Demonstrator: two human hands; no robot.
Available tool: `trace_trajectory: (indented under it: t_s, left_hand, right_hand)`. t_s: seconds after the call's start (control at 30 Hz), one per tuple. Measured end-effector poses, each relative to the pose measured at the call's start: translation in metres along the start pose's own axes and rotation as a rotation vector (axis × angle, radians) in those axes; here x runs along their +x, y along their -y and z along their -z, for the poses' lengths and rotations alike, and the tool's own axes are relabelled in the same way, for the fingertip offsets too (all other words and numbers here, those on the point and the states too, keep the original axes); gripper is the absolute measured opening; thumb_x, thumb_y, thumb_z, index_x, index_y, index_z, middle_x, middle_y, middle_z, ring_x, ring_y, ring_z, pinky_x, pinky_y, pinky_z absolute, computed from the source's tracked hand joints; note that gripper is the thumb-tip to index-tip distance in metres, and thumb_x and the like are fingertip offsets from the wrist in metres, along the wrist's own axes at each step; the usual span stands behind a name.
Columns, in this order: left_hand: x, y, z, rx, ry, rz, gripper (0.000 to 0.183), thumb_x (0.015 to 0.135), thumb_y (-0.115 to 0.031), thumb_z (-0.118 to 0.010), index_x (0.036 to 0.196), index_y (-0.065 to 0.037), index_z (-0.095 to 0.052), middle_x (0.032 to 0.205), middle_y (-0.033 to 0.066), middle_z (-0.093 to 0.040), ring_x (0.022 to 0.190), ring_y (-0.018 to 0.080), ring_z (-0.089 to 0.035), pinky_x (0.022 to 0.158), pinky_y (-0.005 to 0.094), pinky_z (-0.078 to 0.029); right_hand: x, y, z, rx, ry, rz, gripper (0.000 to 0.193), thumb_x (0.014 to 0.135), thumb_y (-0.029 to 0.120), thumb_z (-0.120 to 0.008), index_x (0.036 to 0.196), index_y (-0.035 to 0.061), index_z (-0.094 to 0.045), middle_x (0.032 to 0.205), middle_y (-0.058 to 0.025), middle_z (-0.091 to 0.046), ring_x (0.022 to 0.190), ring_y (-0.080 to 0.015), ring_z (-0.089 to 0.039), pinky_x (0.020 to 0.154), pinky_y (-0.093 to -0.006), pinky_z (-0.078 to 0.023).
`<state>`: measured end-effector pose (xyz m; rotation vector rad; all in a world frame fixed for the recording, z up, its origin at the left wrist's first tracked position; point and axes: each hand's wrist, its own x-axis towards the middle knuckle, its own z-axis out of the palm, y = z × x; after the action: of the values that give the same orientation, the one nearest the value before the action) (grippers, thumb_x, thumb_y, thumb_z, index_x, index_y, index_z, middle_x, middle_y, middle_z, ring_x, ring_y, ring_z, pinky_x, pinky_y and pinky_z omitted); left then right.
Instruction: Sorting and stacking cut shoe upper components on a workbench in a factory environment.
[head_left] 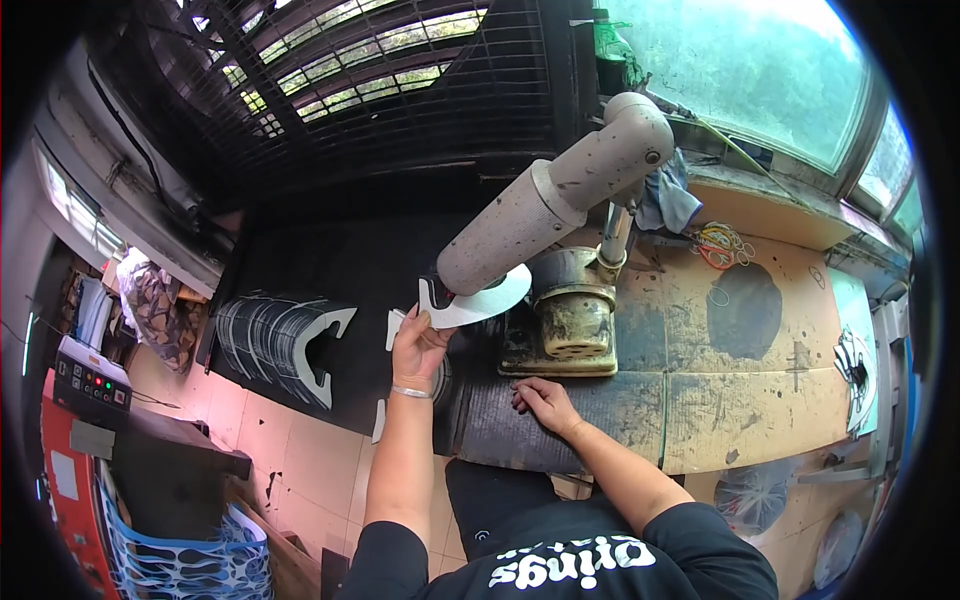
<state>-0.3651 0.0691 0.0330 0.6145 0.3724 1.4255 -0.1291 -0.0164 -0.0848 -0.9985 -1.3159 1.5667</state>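
My left hand (422,348) is closed on the edge of a flat, pale, crescent-shaped piece (495,302) with a hooked end. The piece lies under the lower end of a thick, speckled grey cylindrical machine arm (515,228), which hides part of it. My right hand (545,404) rests on the dark-stained cardboard in front of the machine's base, its fingers curled in with nothing visible in them. Left of my left hand stands a stack of similar arched pieces (282,345), dark with pale edges. The machine's dirty round metal base (575,310) sits just beyond my right hand.
Stained cardboard (760,400) covers the bench's right side, with a pile of rubber bands (722,245) at the back. More curved pieces (855,368) lie at the far right. A red cabinet with a control box (92,380) stands lower left. A dark grille (340,90) is behind.
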Motion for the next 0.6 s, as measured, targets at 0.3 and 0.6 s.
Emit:
trace_trajectory:
  t_s: [0.3, 0.6]
  left_hand:
    - [-0.011, -0.002, 0.005, -0.014, -0.037, -0.047, 0.034, 0.088, -0.010, -0.059, 0.121, -0.003, -0.057, 0.119, 0.0105, -0.064, 0.111, 0.0273, -0.062, 0.096, 0.0430, -0.051]
    - [0.008, -0.012, 0.013, 0.003, 0.079, -0.032, 0.038, 0.088, -0.012, -0.058, 0.125, -0.001, -0.055, 0.123, 0.0117, -0.063, 0.115, 0.0270, -0.060, 0.099, 0.0424, -0.048]
  right_hand:
    - [0.000, 0.000, 0.000, -0.030, -0.011, 0.017, 0.027, 0.097, 0.017, -0.051, 0.106, -0.0054, -0.062, 0.081, -0.0088, -0.067, 0.074, -0.0130, -0.064, 0.071, -0.0264, -0.051]
    - [0.000, -0.002, 0.000, -0.017, 0.001, 0.013, 0.028, 0.097, 0.017, -0.051, 0.107, -0.0057, -0.062, 0.082, -0.0082, -0.067, 0.074, -0.0125, -0.064, 0.071, -0.0262, -0.051]
